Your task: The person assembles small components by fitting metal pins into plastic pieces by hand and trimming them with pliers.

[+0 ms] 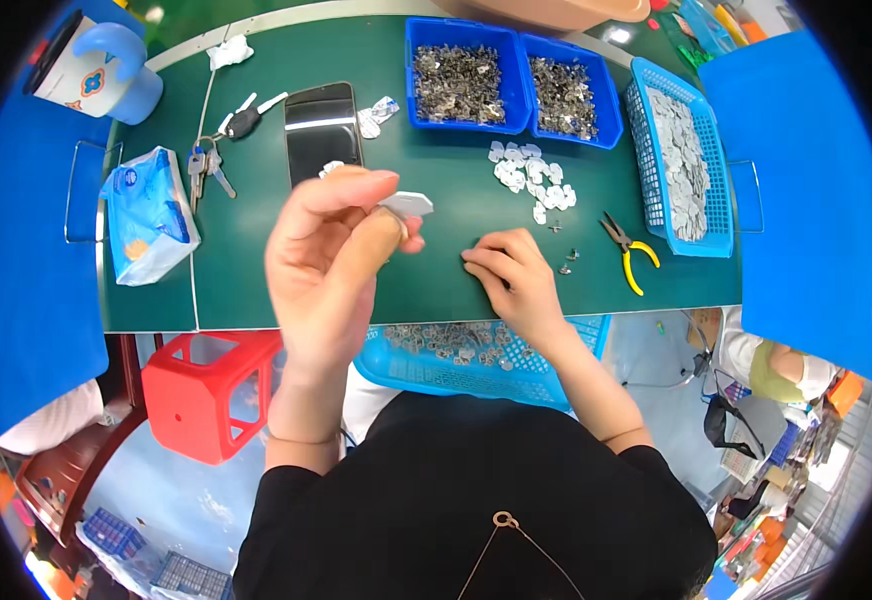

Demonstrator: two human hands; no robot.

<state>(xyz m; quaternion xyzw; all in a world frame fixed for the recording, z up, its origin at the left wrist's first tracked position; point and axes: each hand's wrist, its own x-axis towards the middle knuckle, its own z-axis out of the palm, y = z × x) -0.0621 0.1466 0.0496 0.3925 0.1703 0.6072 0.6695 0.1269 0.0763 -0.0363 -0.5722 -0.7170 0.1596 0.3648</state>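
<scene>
Holding white piece (411,204) by one end in grip of left hand (321,265), pinched narrowly between thumb and fingers above green surface (421,295); could slip and drop from so slight a hold. Cannot tell of anything in grip of right hand (519,278), bunched low near surface. Farther off, noting loose metal bits (565,269) near pliers (626,243), easily scattered by a sweeping wrist, then white pile (536,172) short of blue trays (471,127), apt to slide into bits if brushed.
</scene>
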